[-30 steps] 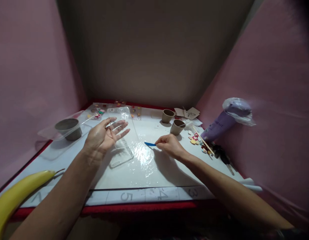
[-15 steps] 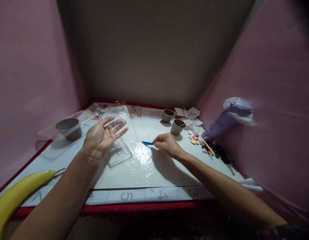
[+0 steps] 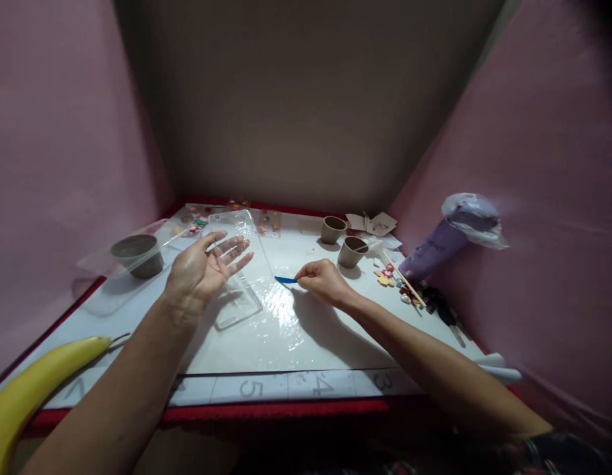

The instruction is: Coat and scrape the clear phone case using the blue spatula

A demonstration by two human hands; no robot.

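Observation:
My left hand (image 3: 203,269) hovers palm up over a clear phone case (image 3: 263,247), its fingers spread and shiny at the tips. Nothing lies in that palm, and the hand hides the middle of the case. Between the thumb and fingers of my right hand (image 3: 325,282) is the handle of a thin blue plastic spatula (image 3: 286,280). Its blade points left, close to the right edge of the case. Under the blade, a glossy wrinkled clear film (image 3: 280,316) covers the white sheet.
Two brown cups (image 3: 334,230) stand behind my right hand. Further right are small colourful charms (image 3: 385,277), a wooden stick (image 3: 403,280) and a purple tube (image 3: 442,247). At left are a dark pot (image 3: 147,264), a clear plastic lid (image 3: 98,264) and a banana (image 3: 53,363).
My right hand has moved slightly left with the blue spatula, bringing its blade nearer the phone case. My left hand stays where it was.

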